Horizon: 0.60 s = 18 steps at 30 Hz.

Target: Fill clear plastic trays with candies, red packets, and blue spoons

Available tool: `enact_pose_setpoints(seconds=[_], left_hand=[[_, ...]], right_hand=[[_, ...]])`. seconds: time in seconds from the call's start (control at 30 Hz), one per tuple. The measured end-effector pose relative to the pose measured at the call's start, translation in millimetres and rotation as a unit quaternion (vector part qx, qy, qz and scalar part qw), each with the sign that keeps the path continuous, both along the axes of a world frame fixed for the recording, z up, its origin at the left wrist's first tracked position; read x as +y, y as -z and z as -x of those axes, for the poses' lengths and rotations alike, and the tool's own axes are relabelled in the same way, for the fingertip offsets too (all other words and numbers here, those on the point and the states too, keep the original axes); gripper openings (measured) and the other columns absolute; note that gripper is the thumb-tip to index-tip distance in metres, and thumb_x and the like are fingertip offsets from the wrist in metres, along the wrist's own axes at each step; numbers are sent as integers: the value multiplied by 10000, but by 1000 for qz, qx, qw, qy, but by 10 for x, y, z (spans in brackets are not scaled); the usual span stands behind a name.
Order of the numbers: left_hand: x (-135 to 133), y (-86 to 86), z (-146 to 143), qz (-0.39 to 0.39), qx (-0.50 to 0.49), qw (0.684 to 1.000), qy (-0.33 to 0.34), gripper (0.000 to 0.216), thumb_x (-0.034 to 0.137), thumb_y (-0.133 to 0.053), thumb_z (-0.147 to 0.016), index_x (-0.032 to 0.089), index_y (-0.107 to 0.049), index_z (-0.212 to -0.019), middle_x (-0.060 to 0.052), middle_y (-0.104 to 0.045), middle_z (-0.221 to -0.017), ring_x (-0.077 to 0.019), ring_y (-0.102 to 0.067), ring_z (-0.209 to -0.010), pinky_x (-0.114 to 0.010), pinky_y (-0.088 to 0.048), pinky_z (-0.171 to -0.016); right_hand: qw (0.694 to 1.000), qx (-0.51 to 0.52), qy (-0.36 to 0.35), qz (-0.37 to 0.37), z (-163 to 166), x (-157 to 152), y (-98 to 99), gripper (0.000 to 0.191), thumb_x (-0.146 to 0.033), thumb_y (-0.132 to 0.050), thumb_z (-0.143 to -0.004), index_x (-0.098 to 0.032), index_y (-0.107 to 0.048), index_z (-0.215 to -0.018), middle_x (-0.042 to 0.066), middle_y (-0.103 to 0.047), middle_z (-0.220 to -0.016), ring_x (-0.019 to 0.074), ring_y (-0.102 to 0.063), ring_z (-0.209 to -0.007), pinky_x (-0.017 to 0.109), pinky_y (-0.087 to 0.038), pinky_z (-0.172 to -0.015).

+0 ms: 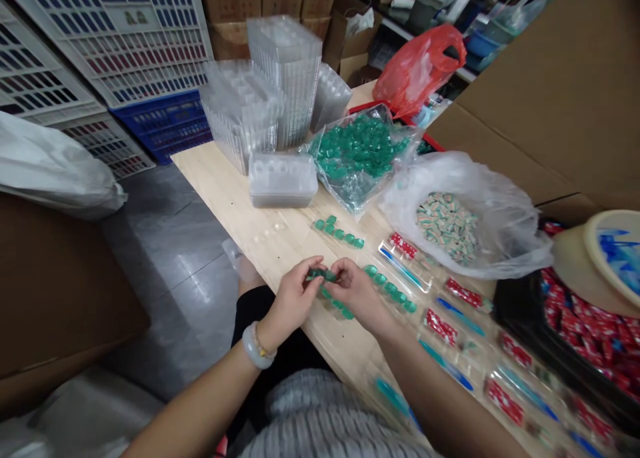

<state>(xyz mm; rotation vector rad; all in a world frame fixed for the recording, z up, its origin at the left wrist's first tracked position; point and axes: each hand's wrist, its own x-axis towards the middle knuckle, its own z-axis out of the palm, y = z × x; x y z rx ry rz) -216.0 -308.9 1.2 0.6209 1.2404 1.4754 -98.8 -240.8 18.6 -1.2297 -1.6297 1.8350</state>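
Note:
My left hand [294, 298] and my right hand [356, 290] meet at the near edge of the wooden table [225, 178]. Both pinch a short strip of green pieces [320, 274] between their fingertips. More green pieces lie in rows on the table: one row [340, 233] farther back, another [390, 287] to the right of my right hand, and a few under my hands. A pale bangle sits on my left wrist.
Stacks of clear plastic trays [280, 85] stand at the table's far end, a single clear tray [283, 181] in front. An open bag of green pieces [357, 153], a white bag of striped pieces [447, 225], filled blister packs [460, 318] and a red bag [420, 65] lie right.

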Motion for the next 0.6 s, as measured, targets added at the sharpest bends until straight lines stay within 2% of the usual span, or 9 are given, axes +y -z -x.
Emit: enact_pose_setpoints(seconds=[0.07,0.13,0.23,0.3,0.4,0.47,0.6], left_hand=[[14,-55,19,15,-92,995,19,272,152,-612,-694,169,-601,-965,-33,-602,-846,-118,-543,-746,-219,-418,-693],[23,-100,52,28,-189,981,45,267,174,-621,-697,157,-600,-963,-29,-593,-817,-91,-527,-671,-192,-402,-607],[37,-144,112,37,-252,964,73,318,173,-654,-673,139,-608,-987,-44,-599,-829,-72,-519,-637,-177,-375,-565],[55,-165,140,43,-250,965,72,343,167,-675,-651,128,-615,-987,-47,-605,-808,-70,-520,-627,-178,-369,-560],[89,-199,149,54,-229,971,32,359,157,-695,-621,125,-620,-970,-8,-577,-695,-60,-499,-588,-175,-355,-543],[108,-219,140,63,-217,974,19,358,154,-705,-607,124,-622,-953,24,-533,-621,-48,-468,-546,-173,-346,-525],[127,-222,125,78,-223,970,52,347,164,-705,-608,116,-627,-943,27,-516,-616,-44,-454,-536,-175,-345,-516]], right_hand=[[987,74,-17,138,-19,17,-48,236,-236,-649,-605,-188,-419,-636,-57,-449,-560,79,-417,-509,227,-328,-512],[958,143,-27,246,-35,25,-70,226,-257,-643,-634,-178,-431,-616,-51,-442,-543,71,-401,-497,228,-320,-518],[920,206,-18,333,-31,15,-62,190,-242,-637,-641,-172,-463,-613,-46,-413,-550,66,-367,-501,229,-314,-520],[906,224,-11,358,-14,0,-43,156,-234,-623,-648,-175,-479,-634,-47,-387,-560,67,-343,-503,232,-317,-524],[902,241,6,360,0,-5,-22,152,-244,-597,-661,-181,-461,-633,-57,-335,-550,62,-291,-479,231,-314,-514],[906,249,20,341,-15,15,-28,190,-249,-594,-660,-184,-425,-605,-65,-304,-530,59,-269,-464,229,-313,-508],[925,220,11,309,-76,85,-85,226,-241,-631,-648,-186,-417,-600,-74,-303,-493,61,-304,-457,227,-317,-505]])
